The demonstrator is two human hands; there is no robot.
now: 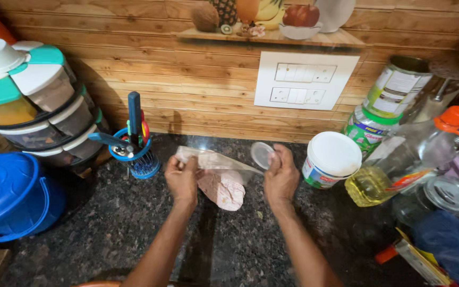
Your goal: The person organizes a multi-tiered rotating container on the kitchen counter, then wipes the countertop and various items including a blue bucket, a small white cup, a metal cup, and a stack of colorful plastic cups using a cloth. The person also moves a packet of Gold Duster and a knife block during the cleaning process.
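Both my hands hold a clear plastic bag (221,175) above the dark speckled counter (134,234). Pale pinkish pieces lie in the bag's lower part. My left hand (181,178) pinches the bag's top at its left end. My right hand (281,175) grips the right end of the bag's mouth, stretching it taut between the hands. Just above my right hand's fingers sits a small clear round lid (262,154); whether the hand touches it is unclear.
A white lidded tub (331,159) stands right of my hands, beside an oil bottle (399,165) with an orange cap and green-labelled tins (394,93). Left are a blue utensil holder (134,146), stacked spice containers (33,106) and a blue lidded bucket (6,196). A switch panel (304,79) is on the wooden wall.
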